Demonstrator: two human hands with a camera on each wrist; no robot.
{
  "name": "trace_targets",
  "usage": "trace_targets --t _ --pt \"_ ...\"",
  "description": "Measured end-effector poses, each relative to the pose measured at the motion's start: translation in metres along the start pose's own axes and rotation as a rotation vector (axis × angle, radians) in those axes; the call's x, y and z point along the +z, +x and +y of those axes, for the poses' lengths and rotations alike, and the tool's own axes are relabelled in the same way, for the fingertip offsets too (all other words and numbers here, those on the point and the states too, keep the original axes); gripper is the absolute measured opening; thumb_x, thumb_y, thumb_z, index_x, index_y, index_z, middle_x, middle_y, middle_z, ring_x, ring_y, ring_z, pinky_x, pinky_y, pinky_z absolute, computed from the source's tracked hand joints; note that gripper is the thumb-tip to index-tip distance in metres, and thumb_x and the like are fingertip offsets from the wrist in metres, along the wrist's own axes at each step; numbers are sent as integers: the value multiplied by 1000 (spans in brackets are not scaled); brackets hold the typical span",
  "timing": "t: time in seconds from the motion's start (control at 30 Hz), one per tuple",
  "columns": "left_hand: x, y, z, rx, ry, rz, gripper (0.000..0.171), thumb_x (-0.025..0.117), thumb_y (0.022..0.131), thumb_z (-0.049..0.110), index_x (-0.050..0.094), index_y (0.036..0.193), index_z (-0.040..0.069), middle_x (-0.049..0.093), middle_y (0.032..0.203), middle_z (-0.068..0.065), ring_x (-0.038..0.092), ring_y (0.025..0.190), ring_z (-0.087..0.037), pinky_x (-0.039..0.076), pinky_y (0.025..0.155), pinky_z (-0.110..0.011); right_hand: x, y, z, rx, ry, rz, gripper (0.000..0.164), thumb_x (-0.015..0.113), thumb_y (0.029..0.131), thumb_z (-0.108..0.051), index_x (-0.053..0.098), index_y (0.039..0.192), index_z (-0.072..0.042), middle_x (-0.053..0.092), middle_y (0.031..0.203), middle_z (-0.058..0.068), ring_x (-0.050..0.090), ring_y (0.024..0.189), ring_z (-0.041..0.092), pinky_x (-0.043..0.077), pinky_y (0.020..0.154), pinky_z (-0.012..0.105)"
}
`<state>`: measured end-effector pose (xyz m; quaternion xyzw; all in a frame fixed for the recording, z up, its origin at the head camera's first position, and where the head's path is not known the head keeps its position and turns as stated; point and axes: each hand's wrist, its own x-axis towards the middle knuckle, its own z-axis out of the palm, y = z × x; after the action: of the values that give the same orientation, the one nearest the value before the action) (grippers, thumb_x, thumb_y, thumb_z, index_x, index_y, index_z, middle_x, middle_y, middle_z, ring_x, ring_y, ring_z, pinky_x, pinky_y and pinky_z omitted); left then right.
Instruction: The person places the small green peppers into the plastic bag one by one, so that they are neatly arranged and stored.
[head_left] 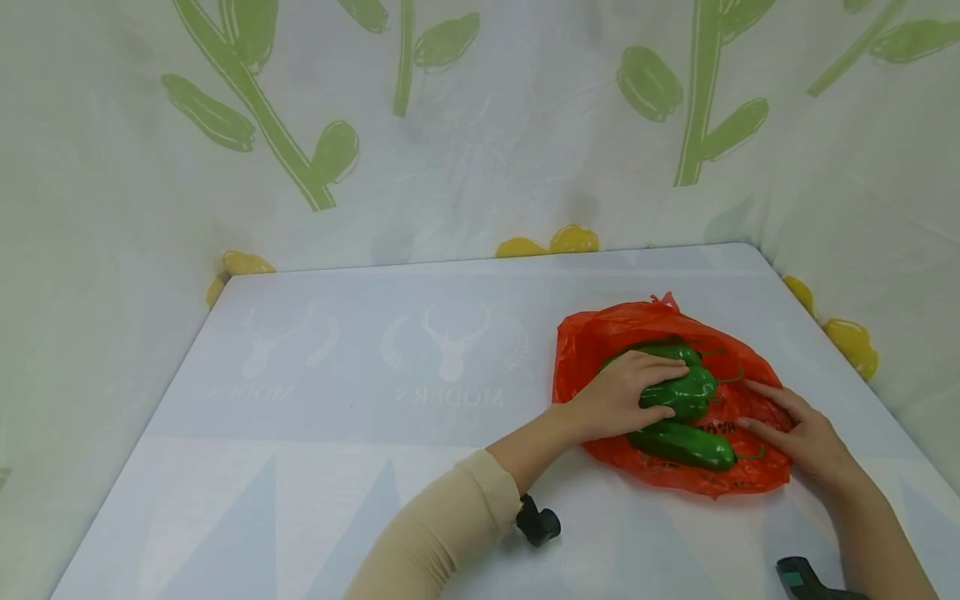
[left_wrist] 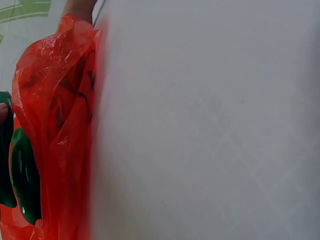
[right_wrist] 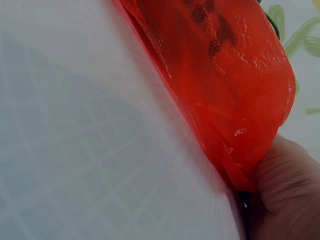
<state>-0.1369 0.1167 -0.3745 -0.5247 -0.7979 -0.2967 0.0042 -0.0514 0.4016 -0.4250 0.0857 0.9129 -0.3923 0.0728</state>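
A red plastic bag (head_left: 630,325) lies spread on the right of the table, with green peppers on it. My left hand (head_left: 626,392) grips the middle green pepper (head_left: 693,392), fingers over its top and thumb along its near side. A long green pepper (head_left: 686,444) lies just below that thumb, and another green pepper (head_left: 667,346) sits behind, partly hidden by the hand. My right hand (head_left: 817,442) holds the bag's right edge, its index finger and thumb reaching over the red plastic. In the right wrist view, the bag (right_wrist: 240,90) meets the hand (right_wrist: 285,185).
The white patterned table (head_left: 315,350) extends left of the bag. Black devices show by the left forearm (head_left: 538,523) and by the right forearm (head_left: 806,579). A white cloth wall (head_left: 487,167) with green leaf prints rises behind the table.
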Motion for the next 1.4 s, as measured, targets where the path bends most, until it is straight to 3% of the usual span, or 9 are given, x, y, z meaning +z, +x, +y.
trace_targets --t 0.27,0.5,0.63,0.73,0.97,1.2,1.3,1.4 --pt "8 3 2 28 31 -105 54 64 90 26 47 139 10 47 143 -1 40 132 -13 21 110 -15 0 1 1 6 21 -3 72 57 92 -42 25 150 -16 17 150 30 14 132 54 33 91 70" --pt "15 3 3 -11 85 -214 56 63 91 31 45 141 16 44 145 5 36 133 -8 20 108 -11 0 0 4 -1 4 4 69 58 92 -41 26 151 -21 18 150 29 17 131 53 46 87 59" --pt "17 3 5 -31 81 -243 57 62 91 33 44 142 17 41 147 7 34 135 -7 18 109 -12 -1 0 4 -9 7 9 68 58 92 -40 27 150 -23 18 150 28 18 130 52 53 81 33" --pt "18 3 7 -29 75 -244 58 62 91 34 43 143 17 41 147 6 32 136 -7 16 110 -13 -1 -1 4 -15 12 17 68 59 92 -39 27 150 -25 19 150 27 18 130 50 44 71 10" --pt "17 0 7 4 66 -189 61 63 89 36 44 142 14 42 147 2 34 136 -9 16 110 -13 -1 -3 6 -24 16 50 67 59 92 -38 27 150 -29 19 153 21 17 134 46 37 68 3" --pt "13 -6 3 -24 24 -88 67 67 86 38 43 143 12 44 146 1 37 134 -11 20 111 -16 2 -6 6 -7 139 107 65 60 92 -34 29 149 -33 20 155 5 18 136 31 44 70 5" --pt "11 -9 1 -38 0 -34 67 68 86 38 43 142 11 45 145 0 38 133 -11 22 109 -16 1 -7 4 -3 129 156 65 61 91 -35 30 148 -35 19 156 1 16 139 32 45 68 6" --pt "7 -13 -2 -36 -23 42 68 71 84 36 45 141 9 46 143 -3 40 131 -13 26 108 -16 -1 -9 0 -46 110 214 65 61 92 -30 29 149 -34 17 157 -8 9 145 23 46 97 31"
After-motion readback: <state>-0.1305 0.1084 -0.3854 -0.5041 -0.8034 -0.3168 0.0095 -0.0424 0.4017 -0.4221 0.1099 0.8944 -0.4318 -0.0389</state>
